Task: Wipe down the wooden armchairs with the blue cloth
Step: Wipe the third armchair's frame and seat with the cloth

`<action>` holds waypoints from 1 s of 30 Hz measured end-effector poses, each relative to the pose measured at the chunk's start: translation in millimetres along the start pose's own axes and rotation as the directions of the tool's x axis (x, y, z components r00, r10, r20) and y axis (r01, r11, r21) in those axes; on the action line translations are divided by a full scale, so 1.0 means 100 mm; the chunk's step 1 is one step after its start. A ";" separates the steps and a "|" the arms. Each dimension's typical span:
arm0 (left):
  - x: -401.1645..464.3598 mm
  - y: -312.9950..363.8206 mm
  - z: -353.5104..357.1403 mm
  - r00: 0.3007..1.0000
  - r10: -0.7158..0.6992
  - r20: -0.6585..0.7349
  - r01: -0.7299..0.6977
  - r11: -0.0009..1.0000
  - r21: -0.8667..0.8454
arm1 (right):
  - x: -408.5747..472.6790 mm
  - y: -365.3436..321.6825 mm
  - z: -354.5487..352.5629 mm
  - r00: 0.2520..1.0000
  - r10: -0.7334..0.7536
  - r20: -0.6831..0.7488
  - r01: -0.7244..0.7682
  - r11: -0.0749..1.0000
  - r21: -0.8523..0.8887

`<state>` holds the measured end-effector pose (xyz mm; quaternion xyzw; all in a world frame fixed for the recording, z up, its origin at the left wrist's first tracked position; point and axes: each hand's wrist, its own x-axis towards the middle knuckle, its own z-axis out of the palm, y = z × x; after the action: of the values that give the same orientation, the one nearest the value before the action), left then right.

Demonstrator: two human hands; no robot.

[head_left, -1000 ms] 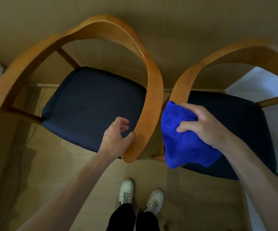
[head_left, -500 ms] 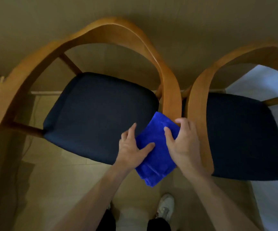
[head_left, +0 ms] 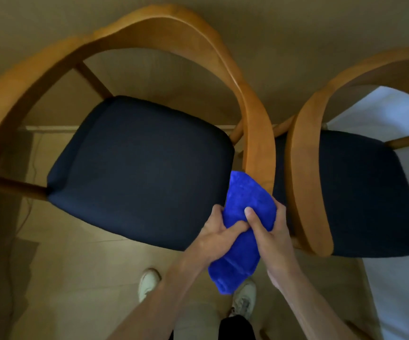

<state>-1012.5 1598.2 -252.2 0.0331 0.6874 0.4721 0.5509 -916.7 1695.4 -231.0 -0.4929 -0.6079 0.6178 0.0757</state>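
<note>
Two wooden armchairs with dark blue seats stand side by side. The left armchair [head_left: 149, 28] fills the middle of the view; the right armchair [head_left: 304, 192] sits at the right edge. The blue cloth [head_left: 242, 231] is folded over the front end of the left chair's right armrest. My left hand [head_left: 219, 231] grips the cloth from the left, its thumb lying across it. My right hand [head_left: 269, 231] grips it from the right, thumb on top. The armrest's tip is hidden under the cloth.
Both chairs back onto a brown wall [head_left: 272, 20]. The floor [head_left: 76, 278] is tan. My white shoes [head_left: 149, 283] stand below the hands. A pale surface [head_left: 395, 114] shows behind and beside the right chair.
The right hand carried the cloth from the right chair's armrest to the left chair's right armrest. The left hand joined it, and both now wrap the cloth round the armrest end.
</note>
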 end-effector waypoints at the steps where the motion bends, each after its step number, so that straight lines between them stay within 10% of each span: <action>1: -0.04 -0.07 -0.02 1.000 0.001 -0.013 -0.002 0.999 -0.032 | -0.03 0.03 0.03 1.000 0.001 0.020 -0.001 1.000 0.007; 30: -0.78 -0.50 -1.62 0.926 0.002 -0.378 -0.073 0.982 -0.175 | -0.32 -0.24 1.79 0.922 -0.072 0.382 0.155 0.969 -0.193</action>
<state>-1085.9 1427.2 -238.6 -0.0961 0.7324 0.5421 0.4006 -1038.3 1558.4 -234.5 -0.3361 -0.7034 0.6235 -0.0598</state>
